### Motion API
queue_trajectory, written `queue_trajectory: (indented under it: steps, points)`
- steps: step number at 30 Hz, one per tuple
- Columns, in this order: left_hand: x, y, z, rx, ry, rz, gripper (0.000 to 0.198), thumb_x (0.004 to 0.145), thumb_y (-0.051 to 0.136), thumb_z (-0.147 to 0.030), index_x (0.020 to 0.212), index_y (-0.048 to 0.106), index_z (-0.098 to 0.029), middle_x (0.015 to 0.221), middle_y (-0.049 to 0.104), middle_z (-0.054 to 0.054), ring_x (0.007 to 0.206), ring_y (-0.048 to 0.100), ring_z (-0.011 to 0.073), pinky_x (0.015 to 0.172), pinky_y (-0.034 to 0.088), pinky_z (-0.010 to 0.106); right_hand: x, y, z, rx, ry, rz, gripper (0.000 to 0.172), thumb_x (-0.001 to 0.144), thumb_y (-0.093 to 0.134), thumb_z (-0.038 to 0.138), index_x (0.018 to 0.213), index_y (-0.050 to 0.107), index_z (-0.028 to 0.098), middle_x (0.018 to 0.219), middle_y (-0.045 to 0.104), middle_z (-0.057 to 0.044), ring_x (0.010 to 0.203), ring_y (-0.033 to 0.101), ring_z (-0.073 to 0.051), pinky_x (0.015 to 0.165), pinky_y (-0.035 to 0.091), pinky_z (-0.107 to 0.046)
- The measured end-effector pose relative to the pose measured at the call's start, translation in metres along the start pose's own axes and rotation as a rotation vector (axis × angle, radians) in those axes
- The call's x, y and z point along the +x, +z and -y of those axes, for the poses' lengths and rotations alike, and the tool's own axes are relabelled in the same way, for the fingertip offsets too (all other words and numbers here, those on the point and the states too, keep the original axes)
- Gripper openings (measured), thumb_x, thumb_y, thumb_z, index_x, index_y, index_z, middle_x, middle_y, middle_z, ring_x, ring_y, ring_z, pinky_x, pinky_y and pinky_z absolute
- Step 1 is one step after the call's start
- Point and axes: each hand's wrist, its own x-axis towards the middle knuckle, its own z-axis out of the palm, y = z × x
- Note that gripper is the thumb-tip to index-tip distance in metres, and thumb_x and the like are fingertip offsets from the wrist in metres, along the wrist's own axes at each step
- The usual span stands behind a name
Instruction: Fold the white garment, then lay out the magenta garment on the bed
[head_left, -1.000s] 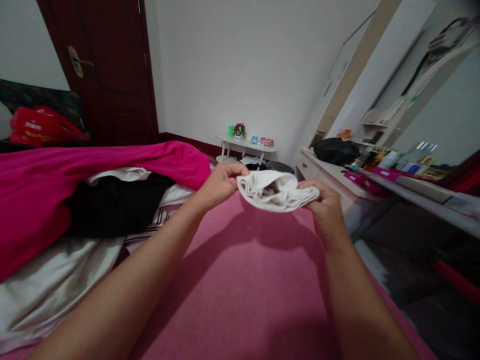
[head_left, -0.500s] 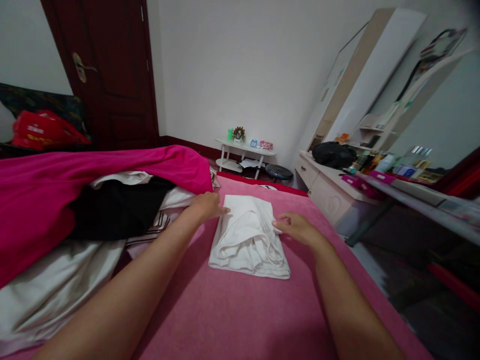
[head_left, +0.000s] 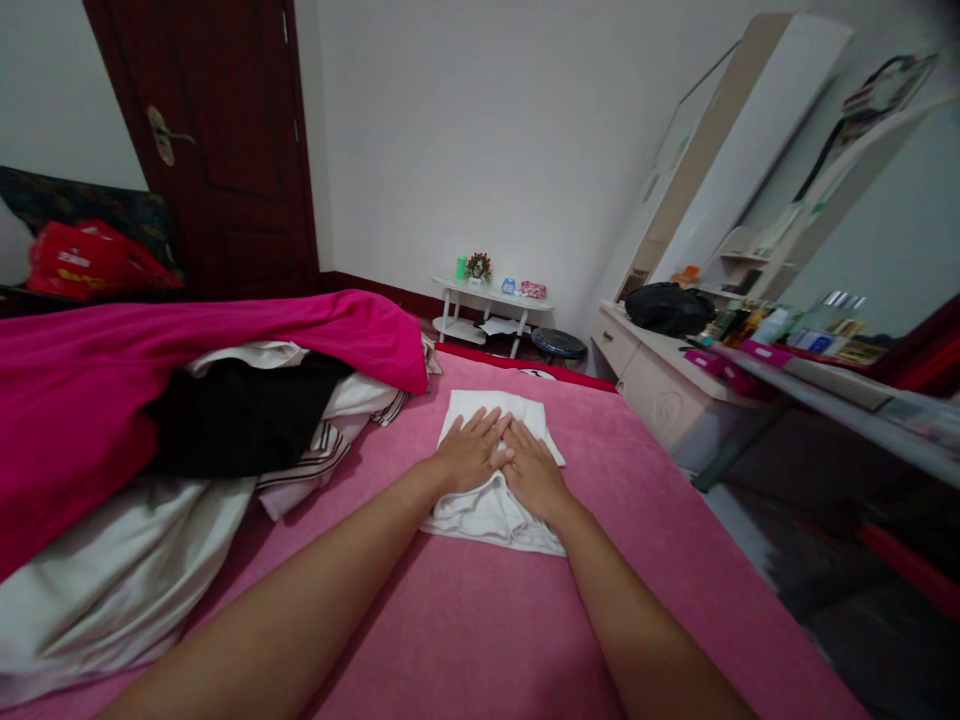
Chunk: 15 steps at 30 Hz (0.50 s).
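Observation:
A folded white garment [head_left: 491,515] lies on the pink bedspread [head_left: 450,620]; its exact kind I cannot tell. My left hand [head_left: 471,452] rests flat on the cloth with fingers stretched out. Beside it, my right hand [head_left: 532,468] also presses flat on the garment, and the fingers of the two hands meet near its middle. Both palms cover much of the fabric, whose far edge and rumpled near end still show. Neither hand grips anything.
To the left is a heap of clothes with a bright pink cloth [head_left: 360,325], a black garment [head_left: 240,415] and a whitish one [head_left: 112,570]. A dresser [head_left: 660,380] stands at the right. A low white table [head_left: 487,290] is against the far wall.
Both hands have moved inward from the garment's side edges onto its top and now lie flat there, touching each other. The clothes heap has stayed in place.

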Motion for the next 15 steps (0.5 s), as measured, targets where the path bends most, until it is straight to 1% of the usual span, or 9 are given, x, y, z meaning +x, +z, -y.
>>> queue_trajectory:
  steps: [2,3,4,6,8,10,11,13,15]
  points:
    - [-0.001,0.000,0.002,0.008,-0.017,-0.053,0.062,0.095,0.027,-0.055,0.149,0.025,-0.024,0.157,0.019,0.008,0.144,0.014,0.0280,0.114,0.015,0.050,0.001,-0.002,-0.004,0.054,-0.024,-0.064,0.054,0.093,0.034,0.029,0.145,0.036,0.017,0.154,0.029,-0.008,0.141,0.026,-0.022,0.114,0.024,-0.044]
    - [-0.002,-0.001,0.003,0.020,-0.063,-0.109,0.059,0.096,0.026,-0.053,0.146,0.031,-0.023,0.156,0.023,0.009,0.143,0.018,0.0277,0.113,0.018,0.047,0.001,-0.004,-0.006,0.080,-0.025,-0.112,0.050,0.093,0.034,0.031,0.140,0.043,0.017,0.152,0.034,-0.008,0.139,0.031,-0.021,0.114,0.025,-0.041]
    - [-0.003,-0.004,0.004,0.041,-0.141,-0.182,0.057,0.096,0.026,-0.052,0.143,0.038,-0.022,0.154,0.027,0.011,0.142,0.023,0.0282,0.112,0.022,0.045,0.001,-0.006,-0.007,0.093,-0.006,-0.171,0.047,0.094,0.033,0.032,0.135,0.050,0.017,0.148,0.040,-0.009,0.137,0.035,-0.020,0.113,0.027,-0.038]
    - [-0.006,-0.009,0.006,0.104,-0.348,-0.321,0.057,0.094,0.030,-0.052,0.136,0.045,-0.017,0.145,0.039,0.018,0.133,0.037,0.0315,0.105,0.030,0.045,0.000,-0.010,-0.010,0.059,0.104,-0.300,0.046,0.095,0.032,0.036,0.127,0.056,0.015,0.140,0.048,-0.013,0.131,0.042,-0.023,0.109,0.032,-0.037]
    - [-0.010,-0.015,0.008,0.171,-0.512,-0.379,0.064,0.089,0.040,-0.057,0.135,0.044,-0.012,0.130,0.052,0.023,0.122,0.048,0.0352,0.099,0.035,0.046,-0.003,-0.014,-0.013,-0.024,0.273,-0.366,0.050,0.092,0.036,0.042,0.129,0.053,0.013,0.132,0.052,-0.018,0.125,0.046,-0.030,0.102,0.038,-0.043]
    - [-0.012,-0.019,0.010,0.198,-0.573,-0.352,0.073,0.083,0.048,-0.060,0.135,0.041,-0.010,0.115,0.060,0.024,0.112,0.054,0.0374,0.095,0.037,0.047,-0.005,-0.018,-0.016,-0.078,0.409,-0.341,0.059,0.088,0.042,0.049,0.133,0.047,0.010,0.125,0.055,-0.022,0.118,0.050,-0.035,0.095,0.042,-0.047]
    - [-0.012,-0.020,0.011,0.181,-0.585,-0.330,0.074,0.081,0.051,-0.061,0.134,0.041,-0.010,0.110,0.062,0.023,0.109,0.057,0.0378,0.093,0.038,0.047,-0.006,-0.019,-0.017,-0.081,0.447,-0.310,0.062,0.087,0.044,0.051,0.133,0.046,0.010,0.123,0.056,-0.023,0.116,0.052,-0.036,0.093,0.043,-0.048]
    - [-0.011,-0.020,0.011,0.078,-0.584,-0.302,0.070,0.079,0.056,-0.058,0.131,0.044,-0.012,0.105,0.065,0.021,0.102,0.061,0.0369,0.088,0.042,0.045,-0.005,-0.019,-0.019,-0.045,0.465,-0.256,0.062,0.086,0.045,0.052,0.134,0.046,0.012,0.122,0.058,-0.021,0.115,0.054,-0.035,0.092,0.044,-0.046]
    - [-0.009,-0.020,0.006,-0.092,-0.491,-0.337,0.058,0.079,0.059,-0.050,0.124,0.050,-0.015,0.104,0.066,0.017,0.099,0.062,0.0335,0.085,0.044,0.041,-0.002,-0.019,-0.019,0.043,0.438,-0.222,0.058,0.086,0.046,0.049,0.135,0.044,0.017,0.126,0.058,-0.017,0.115,0.055,-0.032,0.092,0.044,-0.043]
